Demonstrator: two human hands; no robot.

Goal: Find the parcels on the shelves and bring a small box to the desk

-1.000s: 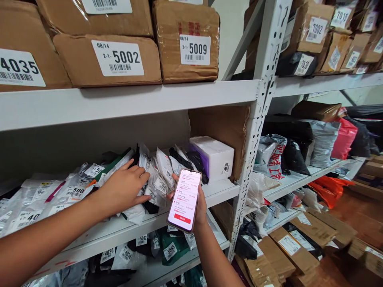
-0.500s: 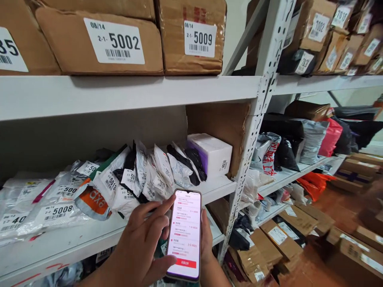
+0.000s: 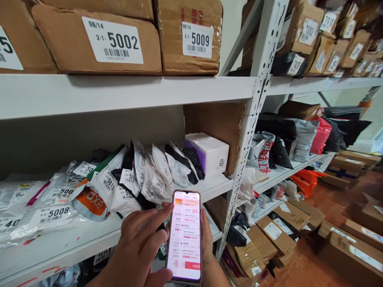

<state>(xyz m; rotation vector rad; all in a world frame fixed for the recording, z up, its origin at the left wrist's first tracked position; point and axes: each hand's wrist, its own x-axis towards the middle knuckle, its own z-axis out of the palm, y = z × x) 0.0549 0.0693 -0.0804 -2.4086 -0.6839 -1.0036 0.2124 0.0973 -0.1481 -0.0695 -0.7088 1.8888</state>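
Observation:
A smartphone (image 3: 184,235) with a lit screen is upright in front of the shelf, gripped by my right hand (image 3: 207,243), which wraps its right side from behind. My left hand (image 3: 140,239) comes in from the lower left, fingers apart. Its index fingertip is at the phone's upper left edge, and its thumb lies by the lower left edge. The phone shows a list with red marks and a red button, its text doubled and blurred. Behind the hands, labelled plastic parcels (image 3: 103,187) lean in a row beside a white foam box (image 3: 212,153).
Cardboard boxes (image 3: 89,44) stand on the upper shelf (image 3: 128,93). A perforated white post (image 3: 249,115) parts this rack from another full of bags and boxes. More cardboard boxes (image 3: 353,247) lie on the brown floor at the right.
The phone's screen has shifted from a clear list to overlapping pages. My left index finger has slid slightly down and left, and the thumb has dropped lower. The view has moved slightly.

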